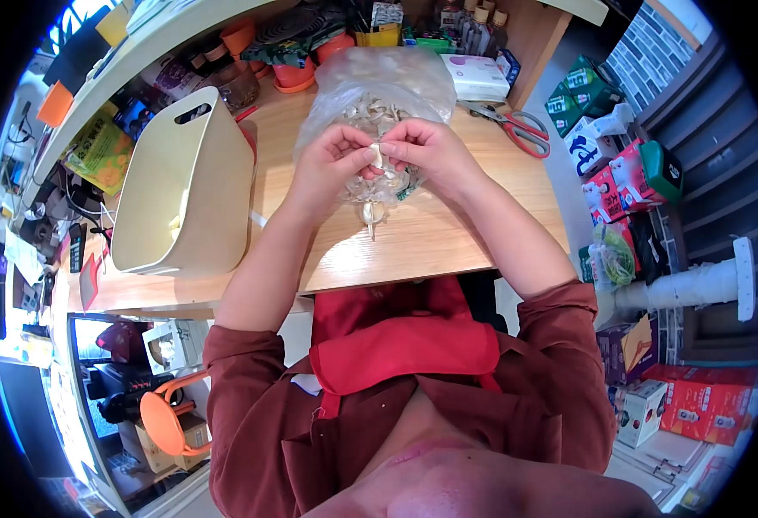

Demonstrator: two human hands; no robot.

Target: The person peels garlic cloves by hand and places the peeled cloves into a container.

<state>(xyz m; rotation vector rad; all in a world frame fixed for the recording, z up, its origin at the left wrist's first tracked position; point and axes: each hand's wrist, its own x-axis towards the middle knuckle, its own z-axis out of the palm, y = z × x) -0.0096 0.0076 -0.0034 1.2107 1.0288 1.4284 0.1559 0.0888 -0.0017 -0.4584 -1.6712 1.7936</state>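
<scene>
Over a clear plastic bag, my left hand (342,157) and my right hand (426,151) meet with fingertips pinched together. Between them is a small pale garlic clove (377,159), held by both hands. Papery garlic skins and pieces (370,110) fill the open part of the plastic bag (431,82) behind and below my fingers. A garlic bulb with its stem (371,216) lies on the wooden table just in front of the bag. To the left stands a cream plastic bin (224,173), with a few pale pieces (175,226) at its bottom.
Red-handled scissors (521,129) lie right of the bag, near a white box (476,78). Flower pots (293,73) and small bottles (481,30) line the back under a shelf. The wooden table's (396,255) front edge is close to my red apron (405,350).
</scene>
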